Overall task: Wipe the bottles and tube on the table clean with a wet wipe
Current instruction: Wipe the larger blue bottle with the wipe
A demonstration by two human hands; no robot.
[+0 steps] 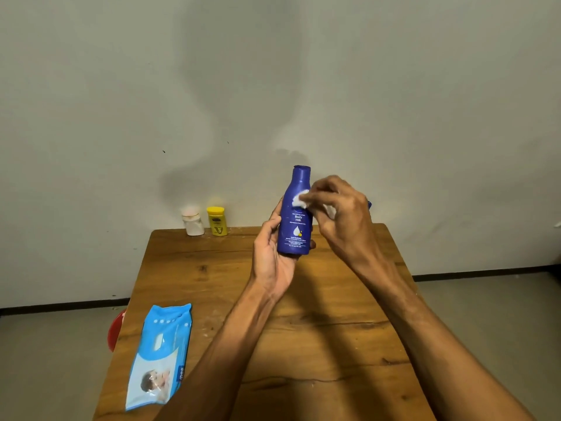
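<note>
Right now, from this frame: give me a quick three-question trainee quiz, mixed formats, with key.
1. True or false: the left hand holds the blue bottle upright above the table.
2. The wet wipe pinched in the right hand touches the bottle's: A) upper body, B) base, C) nothing.
3. Fill in: the wipes pack lies by the table's near-____ corner.

Key: 1 true; 2 A; 3 left.
</note>
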